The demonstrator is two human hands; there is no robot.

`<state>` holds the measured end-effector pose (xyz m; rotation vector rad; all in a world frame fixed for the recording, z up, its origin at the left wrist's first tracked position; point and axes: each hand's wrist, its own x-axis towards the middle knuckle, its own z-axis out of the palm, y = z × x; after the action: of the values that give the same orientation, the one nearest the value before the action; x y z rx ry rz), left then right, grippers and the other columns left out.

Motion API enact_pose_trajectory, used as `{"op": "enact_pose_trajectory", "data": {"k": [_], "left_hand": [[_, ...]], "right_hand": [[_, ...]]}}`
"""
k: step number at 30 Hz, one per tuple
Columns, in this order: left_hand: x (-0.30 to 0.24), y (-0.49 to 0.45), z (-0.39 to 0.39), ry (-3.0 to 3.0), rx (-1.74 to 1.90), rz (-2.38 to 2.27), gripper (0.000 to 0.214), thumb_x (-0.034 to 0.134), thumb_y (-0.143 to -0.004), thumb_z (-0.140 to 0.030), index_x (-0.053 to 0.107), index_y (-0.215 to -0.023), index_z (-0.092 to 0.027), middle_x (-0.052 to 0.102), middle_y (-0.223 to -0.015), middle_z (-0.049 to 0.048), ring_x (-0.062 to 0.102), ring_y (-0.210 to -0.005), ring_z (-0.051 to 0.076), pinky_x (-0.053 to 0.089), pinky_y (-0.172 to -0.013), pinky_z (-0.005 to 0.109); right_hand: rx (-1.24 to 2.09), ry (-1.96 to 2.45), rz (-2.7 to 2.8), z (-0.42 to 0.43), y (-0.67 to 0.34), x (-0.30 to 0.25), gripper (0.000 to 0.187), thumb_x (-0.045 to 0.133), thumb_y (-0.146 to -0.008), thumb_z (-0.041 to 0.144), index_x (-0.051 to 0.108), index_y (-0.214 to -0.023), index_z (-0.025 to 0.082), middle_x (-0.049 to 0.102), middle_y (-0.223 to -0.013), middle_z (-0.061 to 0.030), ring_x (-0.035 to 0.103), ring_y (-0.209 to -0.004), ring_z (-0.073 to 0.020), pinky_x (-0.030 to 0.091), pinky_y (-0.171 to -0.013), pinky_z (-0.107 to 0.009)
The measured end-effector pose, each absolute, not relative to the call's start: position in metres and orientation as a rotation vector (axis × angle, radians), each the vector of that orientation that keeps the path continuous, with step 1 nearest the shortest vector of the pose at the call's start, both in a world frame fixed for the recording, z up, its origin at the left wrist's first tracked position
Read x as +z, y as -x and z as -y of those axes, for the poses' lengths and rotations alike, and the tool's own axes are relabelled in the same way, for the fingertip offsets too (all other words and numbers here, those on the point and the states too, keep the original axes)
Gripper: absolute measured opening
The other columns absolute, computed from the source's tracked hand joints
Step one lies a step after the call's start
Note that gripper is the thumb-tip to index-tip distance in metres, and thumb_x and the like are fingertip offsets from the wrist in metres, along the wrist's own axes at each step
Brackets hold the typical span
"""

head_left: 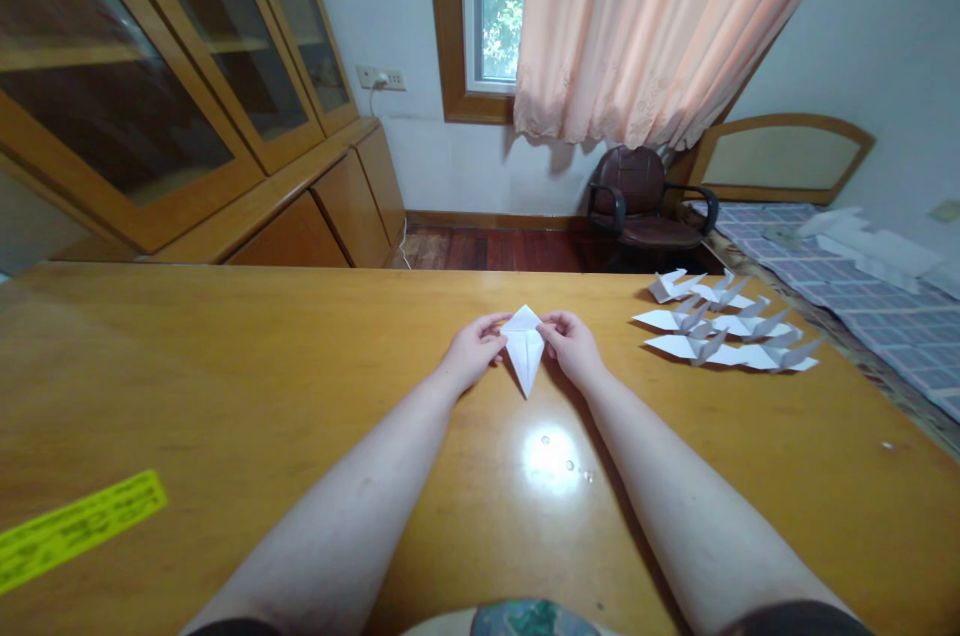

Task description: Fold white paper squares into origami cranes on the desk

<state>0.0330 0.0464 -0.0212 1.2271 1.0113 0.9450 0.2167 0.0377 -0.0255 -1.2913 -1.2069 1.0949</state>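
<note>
A white sheet of origami paper [526,356], folded into a kite shape with its long point toward me, is between my two hands over the table. My left hand [474,350] pinches its left corner between thumb and fingers. On the opposite corner, my right hand [571,344] grips the paper the same way. A crease runs across it near the upper point, and another down the middle of the lower part. Several finished white paper cranes [701,346] stand in rows at the table's far right.
The wooden table [315,346] spreads in front of me, with a yellow label [82,528] at its left. Beyond it are a glass-door cabinet [247,156], a brown armchair [637,201] and a bed [877,286] on the right.
</note>
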Motion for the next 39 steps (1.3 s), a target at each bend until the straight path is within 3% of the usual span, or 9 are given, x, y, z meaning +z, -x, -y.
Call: {"op": "enact_pose_trajectory", "data": {"k": [7, 13, 22, 31, 34, 39], "left_hand": [[-0.025, -0.033, -0.048, -1.278, 0.965, -1.081, 0.045, 0.058, -0.077, -0.012, 0.058, -0.122, -0.018, 0.063, -0.099, 0.006, 0.057, -0.061, 0.005, 0.049, -0.054, 0.018], [-0.02, -0.033, -0.045, -1.406, 0.837, -1.138, 0.023, 0.057, -0.081, -0.015, 0.068, -0.101, -0.014, 0.065, -0.071, 0.0015, 0.058, -0.06, 0.008, 0.051, -0.063, 0.021], [-0.017, -0.035, -0.047, -1.316, 0.869, -1.144, 0.007, 0.06, -0.079, -0.016, 0.065, -0.083, -0.014, 0.066, -0.075, 0.002, 0.061, -0.063, 0.01, 0.052, -0.064, 0.023], [-0.019, -0.029, -0.048, -1.4, 0.886, -1.117, 0.021, 0.061, -0.076, -0.034, 0.063, -0.069, -0.015, 0.063, -0.064, 0.0006, 0.058, -0.065, 0.014, 0.047, -0.064, 0.026], [-0.022, -0.029, -0.051, -1.387, 0.911, -1.177, 0.013, 0.067, -0.07, -0.024, 0.065, -0.078, -0.014, 0.067, -0.072, 0.0024, 0.06, -0.068, 0.014, 0.046, -0.065, 0.025], [-0.024, -0.029, -0.051, -1.203, 0.953, -1.08, 0.029, 0.065, -0.071, -0.016, 0.06, -0.099, -0.015, 0.068, -0.077, 0.0023, 0.063, -0.067, 0.013, 0.047, -0.065, 0.024]], "right_hand": [[1.076, 1.23, 1.157, -0.041, -0.218, -0.03, 0.029, 0.066, -0.068, 0.04, 0.043, -0.074, 0.023, 0.044, -0.043, 0.0101, 0.039, -0.036, -0.0088, 0.025, -0.04, -0.021], [1.153, 1.238, 1.207, -0.037, -0.218, -0.024, 0.027, 0.067, -0.068, 0.041, 0.058, -0.08, 0.018, 0.052, -0.05, 0.0057, 0.044, -0.04, -0.0091, 0.03, -0.041, -0.022], [1.213, 1.291, 1.159, -0.034, -0.216, -0.018, 0.032, 0.066, -0.067, 0.045, 0.061, -0.083, 0.017, 0.049, -0.044, 0.0062, 0.041, -0.039, -0.0097, 0.031, -0.04, -0.023], [1.147, 1.333, 1.157, -0.037, -0.219, -0.019, 0.033, 0.066, -0.066, 0.046, 0.061, -0.082, 0.018, 0.047, -0.046, 0.0059, 0.043, -0.041, -0.0103, 0.033, -0.041, -0.024], [1.138, 1.335, 1.147, -0.038, -0.221, -0.021, 0.033, 0.066, -0.066, 0.045, 0.061, -0.083, 0.018, 0.047, -0.045, 0.0061, 0.043, -0.04, -0.0104, 0.033, -0.041, -0.024], [1.135, 1.308, 1.129, -0.039, -0.222, -0.022, 0.031, 0.066, -0.066, 0.043, 0.06, -0.083, 0.017, 0.048, -0.045, 0.0061, 0.043, -0.041, -0.0101, 0.034, -0.041, -0.023]]}}
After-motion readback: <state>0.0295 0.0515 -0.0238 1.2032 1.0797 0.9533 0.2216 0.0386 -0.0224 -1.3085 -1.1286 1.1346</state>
